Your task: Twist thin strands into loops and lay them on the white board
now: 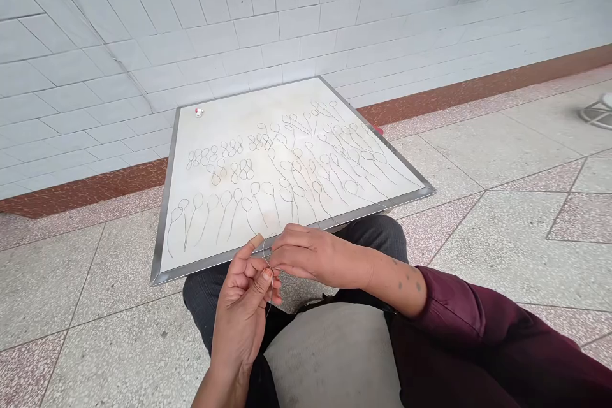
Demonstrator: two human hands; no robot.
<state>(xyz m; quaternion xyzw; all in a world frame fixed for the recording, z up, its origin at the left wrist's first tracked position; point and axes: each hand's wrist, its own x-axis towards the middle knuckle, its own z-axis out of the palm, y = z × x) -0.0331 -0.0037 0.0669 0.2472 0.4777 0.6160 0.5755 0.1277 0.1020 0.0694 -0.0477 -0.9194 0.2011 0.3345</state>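
Observation:
Above the near edge of the table, my left hand [243,306] pinches a thin wire [264,248] between thumb and fingers. Part of a curve in this wire rises beside the left index finger, and a tail hangs below the thumb. My right hand [319,256] comes in from the right with its fingers closed at the same spot on the wire; its fingertips are partly hidden. Just beyond both hands lie several looped wires [247,204] with long tails, spread over the white tabletop [229,121].
Several small figure-eight wire pieces [246,169] lie left of the table's middle. A small white and red item [199,113] sits near the far left corner. A metal rim [165,204] edges the table. Behind it stands a tiled wall [258,29]. My knees [377,236] are under the near edge.

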